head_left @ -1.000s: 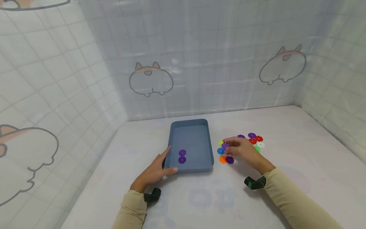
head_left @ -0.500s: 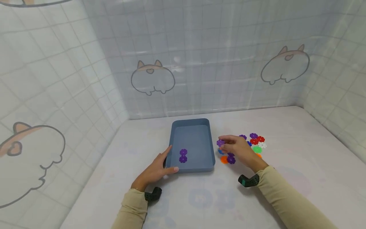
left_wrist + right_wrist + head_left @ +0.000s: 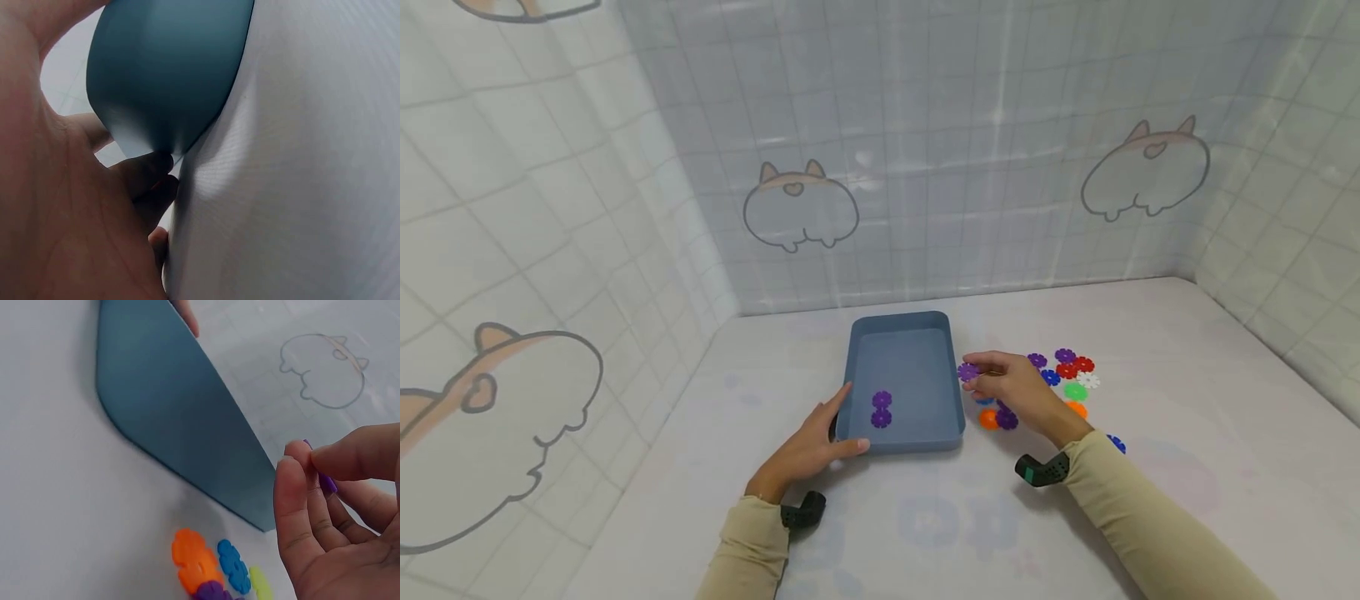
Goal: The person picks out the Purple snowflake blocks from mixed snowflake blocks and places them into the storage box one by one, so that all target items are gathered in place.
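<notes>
In the head view my left hand (image 3: 803,447) holds the near left corner of a blue-grey tray (image 3: 904,354), thumb at the front rim and fingers along the left side. The left wrist view shows curled fingertips (image 3: 156,164) against its outer wall. Two purple snowflake discs (image 3: 882,408) lie inside, one behind the other. My right hand (image 3: 1021,393) pinches another purple snowflake disc (image 3: 967,372) between thumb and fingers, just beside the tray's right wall. Seen from the right wrist, this disc shows only as a thin purple edge (image 3: 328,482).
Right of the tray lie loose snowflake discs: orange (image 3: 989,419), dark purple (image 3: 1007,418), red (image 3: 1066,371), white (image 3: 1088,381), green (image 3: 1076,392) and several others. A blue disc (image 3: 1117,443) lies by the right sleeve. A tiled-print curtain (image 3: 925,208) hangs behind the table.
My right hand has moved left with the purple snowflake disc, from over the loose discs toward the tray's right wall. The left hand stays at the tray corner.
</notes>
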`<state>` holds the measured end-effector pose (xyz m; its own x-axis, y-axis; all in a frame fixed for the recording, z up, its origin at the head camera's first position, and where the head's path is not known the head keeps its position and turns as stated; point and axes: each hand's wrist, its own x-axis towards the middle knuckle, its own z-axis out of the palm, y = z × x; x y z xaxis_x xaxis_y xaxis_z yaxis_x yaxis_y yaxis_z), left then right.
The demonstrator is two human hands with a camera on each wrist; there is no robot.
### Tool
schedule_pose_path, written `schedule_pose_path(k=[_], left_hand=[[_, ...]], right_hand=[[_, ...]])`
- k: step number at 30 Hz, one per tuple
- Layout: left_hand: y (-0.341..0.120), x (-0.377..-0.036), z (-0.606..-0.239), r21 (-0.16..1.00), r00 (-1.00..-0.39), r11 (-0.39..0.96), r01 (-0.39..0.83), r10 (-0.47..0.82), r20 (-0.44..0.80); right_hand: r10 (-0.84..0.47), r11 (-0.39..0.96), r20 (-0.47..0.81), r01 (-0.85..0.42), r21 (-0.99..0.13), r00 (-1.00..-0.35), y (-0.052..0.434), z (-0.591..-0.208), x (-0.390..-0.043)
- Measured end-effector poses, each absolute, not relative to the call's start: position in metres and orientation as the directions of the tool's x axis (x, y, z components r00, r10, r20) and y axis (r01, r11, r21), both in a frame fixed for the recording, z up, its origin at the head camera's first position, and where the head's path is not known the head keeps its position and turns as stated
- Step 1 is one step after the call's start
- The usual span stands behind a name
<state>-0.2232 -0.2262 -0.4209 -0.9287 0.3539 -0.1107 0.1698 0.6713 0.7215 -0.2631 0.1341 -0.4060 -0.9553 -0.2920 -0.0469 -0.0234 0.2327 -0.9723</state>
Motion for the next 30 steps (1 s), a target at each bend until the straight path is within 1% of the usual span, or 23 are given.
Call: schedule_pose_path(k=[11,17,23,30], left_hand=[[-0.225,-0.223,-0.417,0.710,-0.927,0.682,0.176,0.358,-0.114],[-0.225,-0.222,-0.419,0.715,-0.928,0.678,0.168,0.353,-0.117],[-0.225,-0.223,-0.421,0.718,-0.926,0.676,0.167,0.357,-0.121],[-0.225,-0.224,-0.421,0.723,-0.930,0.671,0.166,0.350,-0.111]], right_hand=[[-0.341,0.186,-0.029,-0.037,-0.982,-0.940,0.124,-0.399,-0.272],[-0.366,0.138,-0.020,-0.033,-0.990,-0.931,0.115,-0.391,-0.276],[-0.395,0.115,-0.042,-0.004,-0.993,-0.918,0.107,-0.388,-0.281],[-0.413,0.099,-0.034,-0.008,-0.995,-0.910,0.094,-0.384,-0.292]])
